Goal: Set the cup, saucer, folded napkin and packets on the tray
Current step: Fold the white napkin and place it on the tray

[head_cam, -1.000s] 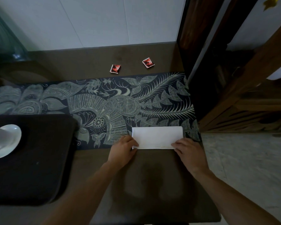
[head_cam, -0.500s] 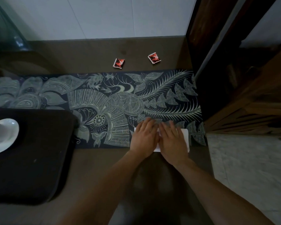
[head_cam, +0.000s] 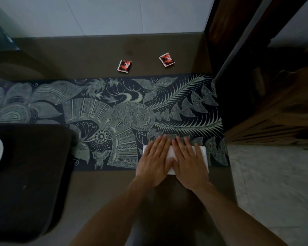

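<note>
Pressing flat-fingered, left hand and right hand crease the napkin right of the tray — sweep outward, gripping nothing, so the fold sets.

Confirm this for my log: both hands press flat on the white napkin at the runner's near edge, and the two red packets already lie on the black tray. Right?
Not quite. The head view shows both red packets on the bare tabletop beyond the patterned runner, not on the black tray. The rest holds: left hand and right hand press flat on the white napkin.
</note>
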`<state>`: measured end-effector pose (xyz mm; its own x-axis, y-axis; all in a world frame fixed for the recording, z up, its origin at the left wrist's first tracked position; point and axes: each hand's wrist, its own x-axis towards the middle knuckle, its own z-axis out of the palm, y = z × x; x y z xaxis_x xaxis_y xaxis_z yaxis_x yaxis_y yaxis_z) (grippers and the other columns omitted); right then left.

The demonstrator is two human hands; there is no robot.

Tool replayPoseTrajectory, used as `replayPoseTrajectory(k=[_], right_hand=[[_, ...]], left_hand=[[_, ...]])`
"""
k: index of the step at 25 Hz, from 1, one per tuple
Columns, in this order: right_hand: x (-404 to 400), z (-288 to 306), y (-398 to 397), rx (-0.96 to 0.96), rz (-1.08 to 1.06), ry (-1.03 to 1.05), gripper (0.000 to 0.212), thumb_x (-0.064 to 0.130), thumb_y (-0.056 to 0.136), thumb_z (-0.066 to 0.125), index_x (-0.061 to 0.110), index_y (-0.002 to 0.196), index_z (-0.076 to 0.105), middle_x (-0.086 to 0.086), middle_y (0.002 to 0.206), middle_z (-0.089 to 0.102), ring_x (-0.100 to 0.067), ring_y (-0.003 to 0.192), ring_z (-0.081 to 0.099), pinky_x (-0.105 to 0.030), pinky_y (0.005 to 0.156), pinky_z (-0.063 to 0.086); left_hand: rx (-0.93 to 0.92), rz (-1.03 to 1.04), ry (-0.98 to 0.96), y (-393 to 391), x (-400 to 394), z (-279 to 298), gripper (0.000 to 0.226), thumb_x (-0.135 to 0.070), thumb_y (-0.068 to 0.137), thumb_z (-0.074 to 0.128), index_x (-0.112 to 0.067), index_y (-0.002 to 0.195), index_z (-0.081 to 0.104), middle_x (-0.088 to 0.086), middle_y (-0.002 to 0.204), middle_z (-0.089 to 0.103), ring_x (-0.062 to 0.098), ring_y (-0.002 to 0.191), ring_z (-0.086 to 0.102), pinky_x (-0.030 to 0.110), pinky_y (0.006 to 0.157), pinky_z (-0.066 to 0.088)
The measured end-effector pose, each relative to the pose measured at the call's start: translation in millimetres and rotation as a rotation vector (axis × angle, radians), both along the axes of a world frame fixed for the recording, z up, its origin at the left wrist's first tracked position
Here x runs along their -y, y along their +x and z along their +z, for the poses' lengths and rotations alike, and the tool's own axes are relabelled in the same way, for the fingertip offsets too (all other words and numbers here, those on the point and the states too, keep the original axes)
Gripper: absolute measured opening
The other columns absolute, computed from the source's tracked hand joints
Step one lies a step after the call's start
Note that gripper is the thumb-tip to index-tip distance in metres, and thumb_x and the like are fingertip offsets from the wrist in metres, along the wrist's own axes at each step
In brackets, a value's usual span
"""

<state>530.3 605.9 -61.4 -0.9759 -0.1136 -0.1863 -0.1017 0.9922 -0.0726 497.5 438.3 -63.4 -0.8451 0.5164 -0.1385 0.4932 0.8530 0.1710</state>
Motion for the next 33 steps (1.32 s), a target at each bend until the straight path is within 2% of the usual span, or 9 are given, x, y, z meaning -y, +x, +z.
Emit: replayPoseTrajectory(k=[5, 9, 12, 14, 16, 18, 22, 27, 33], right_hand=[[-33, 0, 9, -0.024, -0.173, -0.006, 0.064, 0.049, 0.100, 0.010, 0.017, 0.154, -0.002, -0.004, 0.163, 0.003, -0.021, 0.150, -0.006, -0.052, 0.120, 0.012], [-34, -3, 8, -0.011, -0.163, -0.012, 0.064, 0.049, 0.099, 0.010, 0.017, 0.154, -0.001, -0.003, 0.163, 0.002, -0.020, 0.149, -0.009, -0.054, 0.119, 0.007], [-33, 4, 10, -0.011, -0.127, 0.045, 0.065, 0.049, 0.099, 0.010, 0.016, 0.154, 0.002, -0.005, 0.163, 0.000, -0.024, 0.149, -0.008, -0.060, 0.117, 0.000], [-25, 9, 11, -0.027, -0.047, 0.062, 0.064, 0.048, 0.100, 0.012, 0.014, 0.154, 0.006, -0.007, 0.163, 0.003, -0.026, 0.150, -0.004, -0.061, 0.117, 0.004], [-10, 10, 11, -0.025, 0.020, 0.032, 0.063, 0.046, 0.101, 0.013, 0.012, 0.153, 0.009, -0.009, 0.162, 0.009, -0.026, 0.150, 0.000, -0.058, 0.118, 0.010], [1, 7, 10, -0.008, 0.053, 0.034, 0.062, 0.044, 0.100, 0.014, 0.012, 0.153, 0.010, -0.009, 0.162, 0.011, -0.025, 0.150, -0.001, -0.058, 0.118, 0.008], [2, -1, 12, 0.004, 0.008, 0.020, 0.062, 0.048, 0.101, 0.013, 0.019, 0.154, 0.003, 0.000, 0.163, 0.004, -0.022, 0.150, -0.003, -0.060, 0.117, 0.008], [-27, 0, 15, -0.007, -0.049, -0.003, 0.064, 0.051, 0.100, 0.015, 0.021, 0.154, 0.000, -0.003, 0.163, 0.005, -0.022, 0.150, -0.002, -0.050, 0.119, 0.012], [-53, -2, 23, 0.014, -0.120, -0.011, 0.063, 0.050, 0.100, 0.013, 0.021, 0.154, -0.001, 0.002, 0.164, 0.000, -0.024, 0.150, -0.001, -0.050, 0.119, 0.011]], left_hand=[[-0.004, 0.052, -0.011, -4, 47, -8, 0.062, -0.045, 0.102, 0.020, -0.016, 0.154, 0.000, 0.002, 0.163, -0.001, 0.015, 0.148, -0.004, 0.042, 0.119, 0.011], [0.027, 0.035, -0.045, -6, 46, -7, 0.062, -0.046, 0.102, 0.016, -0.018, 0.154, -0.003, 0.001, 0.163, -0.004, 0.014, 0.148, -0.007, 0.042, 0.120, 0.006], [0.035, 0.079, -0.090, -6, 42, 4, 0.063, -0.049, 0.099, 0.013, -0.021, 0.154, -0.002, 0.000, 0.162, -0.007, 0.016, 0.147, -0.016, 0.045, 0.120, -0.003], [-0.007, 0.124, -0.081, -5, 29, 13, 0.064, -0.050, 0.098, 0.015, -0.020, 0.153, 0.001, 0.002, 0.161, -0.006, 0.019, 0.146, -0.018, 0.047, 0.119, -0.006], [-0.012, 0.107, -0.010, -2, 10, 19, 0.061, -0.046, 0.101, 0.013, -0.016, 0.153, 0.005, 0.004, 0.161, -0.003, 0.020, 0.147, -0.013, 0.044, 0.119, -0.004], [-0.011, 0.069, 0.001, 9, -4, 14, 0.059, -0.043, 0.102, 0.010, -0.015, 0.154, 0.003, 0.005, 0.162, -0.003, 0.020, 0.148, -0.012, 0.043, 0.120, -0.002], [-0.011, 0.085, -0.020, 20, -9, 0, 0.058, -0.042, 0.102, 0.010, -0.018, 0.154, -0.002, 0.004, 0.163, -0.004, 0.020, 0.148, -0.010, 0.046, 0.120, 0.004], [0.007, 0.066, 0.019, 12, 30, -2, 0.060, -0.044, 0.102, 0.017, -0.018, 0.154, 0.001, 0.001, 0.163, -0.001, 0.016, 0.149, -0.004, 0.043, 0.120, 0.013], [0.048, 0.043, 0.017, 7, 54, 0, 0.061, -0.044, 0.102, 0.015, -0.017, 0.154, -0.001, 0.000, 0.163, -0.003, 0.014, 0.148, -0.005, 0.044, 0.119, 0.017]])
